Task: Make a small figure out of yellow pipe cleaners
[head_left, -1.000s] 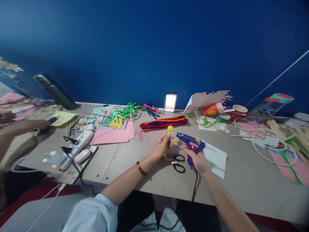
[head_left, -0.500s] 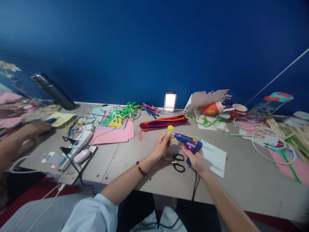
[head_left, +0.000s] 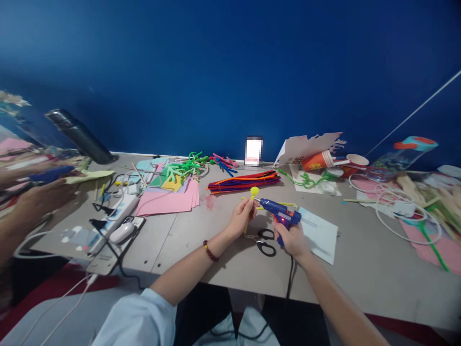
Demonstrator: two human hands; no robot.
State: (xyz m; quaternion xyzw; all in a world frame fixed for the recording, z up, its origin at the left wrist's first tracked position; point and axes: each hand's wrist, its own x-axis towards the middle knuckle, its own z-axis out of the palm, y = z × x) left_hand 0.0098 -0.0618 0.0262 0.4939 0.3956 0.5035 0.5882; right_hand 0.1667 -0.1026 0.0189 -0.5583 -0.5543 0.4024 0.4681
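My left hand point(head_left: 240, 218) is closed in a pinch around a yellow pipe cleaner point(head_left: 254, 191), whose top is coiled into a small round bunch above my fingers. Wrapped round the handle of a blue hot glue gun point(head_left: 279, 209) is my right hand point(head_left: 292, 237). The gun's nozzle points left, right by the base of the yellow bunch; whether it touches cannot be made out. Black-handled scissors point(head_left: 266, 248) lie on the table below, between both hands. Yellow pipe cleaners point(head_left: 284, 205) lie behind the gun, and a pale blue sheet point(head_left: 326, 240) is to its right.
Bundled pipe cleaners point(head_left: 245, 182) lie ahead. Coloured paper point(head_left: 169, 203), a power strip point(head_left: 117, 218) and a phone with an earbud case point(head_left: 122, 233) are left. A co-worker's hand point(head_left: 43, 204) works far left. Paper cups point(head_left: 317, 161) and coiled cable point(head_left: 406, 211) are right.
My hands, the yellow pipe cleaner and the glue gun hold nearly the same place. At far left, the co-worker's hands have shifted, and a blue tool now shows there.
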